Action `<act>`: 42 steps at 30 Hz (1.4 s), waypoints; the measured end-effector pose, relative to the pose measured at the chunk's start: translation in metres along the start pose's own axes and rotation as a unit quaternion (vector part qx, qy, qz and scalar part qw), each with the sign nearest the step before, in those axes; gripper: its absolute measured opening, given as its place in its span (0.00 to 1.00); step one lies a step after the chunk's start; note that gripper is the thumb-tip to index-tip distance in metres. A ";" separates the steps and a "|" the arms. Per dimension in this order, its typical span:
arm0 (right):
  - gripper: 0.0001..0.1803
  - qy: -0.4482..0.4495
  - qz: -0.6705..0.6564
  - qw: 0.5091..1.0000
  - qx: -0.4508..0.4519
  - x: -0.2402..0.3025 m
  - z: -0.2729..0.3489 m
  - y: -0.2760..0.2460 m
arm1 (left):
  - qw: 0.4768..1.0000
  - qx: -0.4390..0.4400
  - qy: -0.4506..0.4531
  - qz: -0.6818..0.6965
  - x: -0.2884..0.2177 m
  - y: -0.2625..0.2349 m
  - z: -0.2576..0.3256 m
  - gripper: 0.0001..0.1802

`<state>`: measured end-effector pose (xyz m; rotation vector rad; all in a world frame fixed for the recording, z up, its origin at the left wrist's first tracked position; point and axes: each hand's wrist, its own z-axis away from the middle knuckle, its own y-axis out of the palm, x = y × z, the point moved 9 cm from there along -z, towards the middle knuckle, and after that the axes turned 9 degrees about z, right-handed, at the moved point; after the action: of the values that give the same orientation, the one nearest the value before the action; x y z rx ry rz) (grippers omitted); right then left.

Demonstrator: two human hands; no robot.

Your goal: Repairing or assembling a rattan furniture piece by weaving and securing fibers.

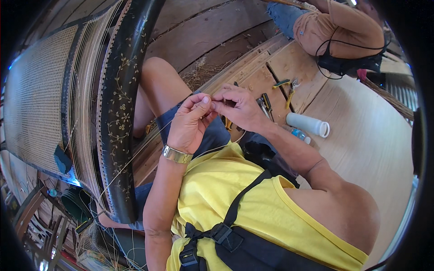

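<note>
Left hand [190,122] and right hand [239,108] met fingertip to fingertip above the lap, both pinching a thin cane strand [135,156]. The strand ran down-left to the black painted chair frame [120,113] with its woven cane panel [36,95]. A white bottle [307,124] and pliers [289,92] lay on the wooden floor [361,135] nearby.

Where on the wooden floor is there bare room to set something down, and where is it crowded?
Free: the pale floorboards right of the white cylinder, up to the broom bristles. Crowded: the patch beside the right hand, where pliers, small tools and a bottle lie. Left of the left hand, the black chair frame fills the space.
</note>
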<state>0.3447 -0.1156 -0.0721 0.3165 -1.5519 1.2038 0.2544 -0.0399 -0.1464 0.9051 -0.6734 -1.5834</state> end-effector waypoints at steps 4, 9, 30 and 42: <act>0.06 0.175 -0.228 0.958 -0.008 -0.032 0.001 0.016 | 0.999 -0.015 -0.002 -0.031 -0.006 0.013 0.007 0.11; 0.07 0.203 -0.291 0.934 0.039 -0.040 -0.002 0.016 | 0.889 -0.022 0.177 -0.422 -0.032 0.009 0.015 0.09; 0.10 0.236 -0.302 0.921 0.069 -0.059 0.007 0.029 | 0.837 -0.093 0.278 -0.462 -0.042 0.021 0.025 0.07; 0.07 0.242 -0.284 0.928 0.015 -0.047 0.003 0.035 | 0.700 -0.076 0.412 -0.578 -0.051 0.048 0.050 0.07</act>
<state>0.3348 -0.1205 -0.1294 0.4179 -0.9201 0.7658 0.2415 -0.0019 -0.0699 1.9189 0.8754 -1.8923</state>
